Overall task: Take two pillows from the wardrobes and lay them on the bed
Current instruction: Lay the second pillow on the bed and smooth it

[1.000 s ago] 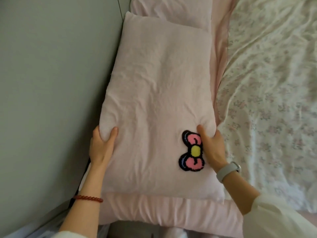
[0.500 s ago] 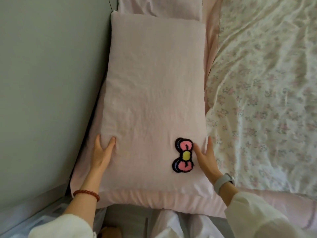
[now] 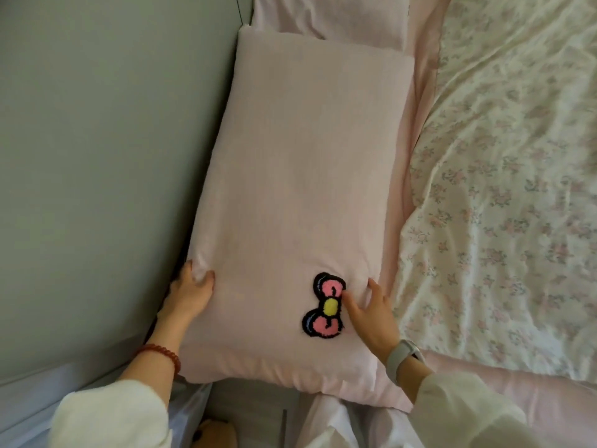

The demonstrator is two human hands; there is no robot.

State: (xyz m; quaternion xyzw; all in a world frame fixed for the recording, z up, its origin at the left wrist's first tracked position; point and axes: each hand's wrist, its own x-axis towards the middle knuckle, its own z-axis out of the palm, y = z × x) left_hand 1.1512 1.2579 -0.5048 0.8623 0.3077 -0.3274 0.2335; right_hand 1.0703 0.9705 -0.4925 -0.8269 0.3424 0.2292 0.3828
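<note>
1. Pillow (image 3: pixel 300 202), pale pink, lay lengthwise along the bed's (image 3: pixel 549 412) left side at frame centre, against a grey-green wall (image 3: pixel 97 156); the left hand (image 3: pixel 189 294) pinched its lower-left edge between thumb and fingers.
2. Right hand (image 3: pixel 371 313) rested spread on the cover, gripping nothing, beside a tufted pink-and-yellow bow patch (image 3: pixel 324 310).
3. Soft, light and floppy by its look, it would likely handle best gripped at both long edges.
4. A second pink pillow (image 3: pixel 326 14) sat at upper centre; a crumpled floral quilt (image 3: pixel 504 189) filled the right.

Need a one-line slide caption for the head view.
Both hands, left hand and right hand, settle a pink pillow with a bow patch beside the wall, second pillow beyond.
</note>
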